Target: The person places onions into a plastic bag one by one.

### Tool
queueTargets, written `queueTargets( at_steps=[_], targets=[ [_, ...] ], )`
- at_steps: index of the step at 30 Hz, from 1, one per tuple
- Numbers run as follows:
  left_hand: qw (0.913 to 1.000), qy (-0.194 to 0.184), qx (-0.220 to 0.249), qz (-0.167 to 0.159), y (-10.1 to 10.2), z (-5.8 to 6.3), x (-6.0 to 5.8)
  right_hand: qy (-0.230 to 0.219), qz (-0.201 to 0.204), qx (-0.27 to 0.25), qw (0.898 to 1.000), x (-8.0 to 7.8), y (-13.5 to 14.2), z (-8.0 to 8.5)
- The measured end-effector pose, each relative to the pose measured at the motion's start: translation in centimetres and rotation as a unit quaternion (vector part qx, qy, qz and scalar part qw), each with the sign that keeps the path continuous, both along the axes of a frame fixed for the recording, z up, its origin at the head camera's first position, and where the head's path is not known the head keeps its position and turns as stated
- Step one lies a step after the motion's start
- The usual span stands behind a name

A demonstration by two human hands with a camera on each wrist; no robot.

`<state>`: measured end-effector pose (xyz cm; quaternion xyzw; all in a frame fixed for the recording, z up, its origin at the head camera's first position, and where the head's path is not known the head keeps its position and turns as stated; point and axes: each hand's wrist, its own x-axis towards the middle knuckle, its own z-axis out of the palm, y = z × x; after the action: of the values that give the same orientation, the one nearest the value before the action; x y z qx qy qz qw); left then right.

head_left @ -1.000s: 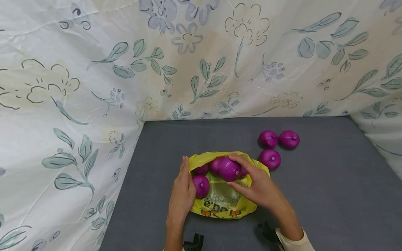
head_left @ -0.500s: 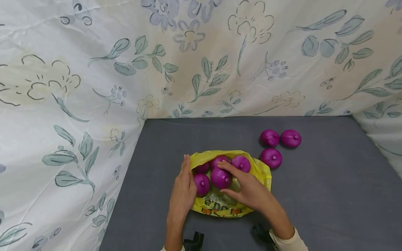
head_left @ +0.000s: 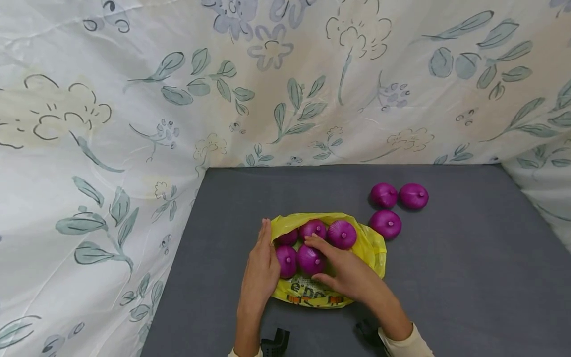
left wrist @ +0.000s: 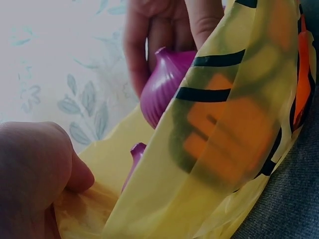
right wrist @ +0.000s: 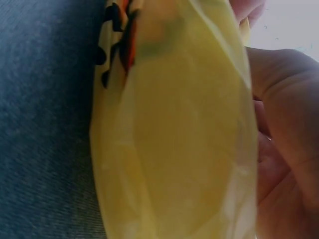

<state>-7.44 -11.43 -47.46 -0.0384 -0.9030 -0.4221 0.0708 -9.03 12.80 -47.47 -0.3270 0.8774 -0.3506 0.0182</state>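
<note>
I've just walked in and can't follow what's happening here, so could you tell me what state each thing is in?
Yellow plastic bag: mouth open, crinkled.
Held purple onion: looks whole, within the bag's opening.
Four other bagged onions: ungripped, some partly hidden.
Three loose onions: look whole, outside the bag.
Left hand: fingers straight, against the bag's side.
Right hand: fingers and thumb around the held onion.
Floral cloth: hanging, lightly creased.
</note>
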Motion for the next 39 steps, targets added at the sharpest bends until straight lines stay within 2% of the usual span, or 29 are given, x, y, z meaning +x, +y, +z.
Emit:
queueTargets(
  at_steps=[12, 24, 39],
  targets=[
    [1.0000, 0.004, 0.002, 0.003, 0.0, -0.2, -0.1, 0.001, -0.009, 0.019, 1.000, 0.1, 0.0, -0.5],
    [0.9999, 0.006, 0.009, 0.003, 0.0, -0.2, 0.0, 0.039, -0.023, 0.058, 0.997, 0.4, 0.0, -1.1],
    [0.9999, 0.000, 0.012, 0.000, 0.1, -0.2, 0.2, 0.041, -0.039, 0.048, 0.997, 0.8, 0.6, -0.8]
  ],
)
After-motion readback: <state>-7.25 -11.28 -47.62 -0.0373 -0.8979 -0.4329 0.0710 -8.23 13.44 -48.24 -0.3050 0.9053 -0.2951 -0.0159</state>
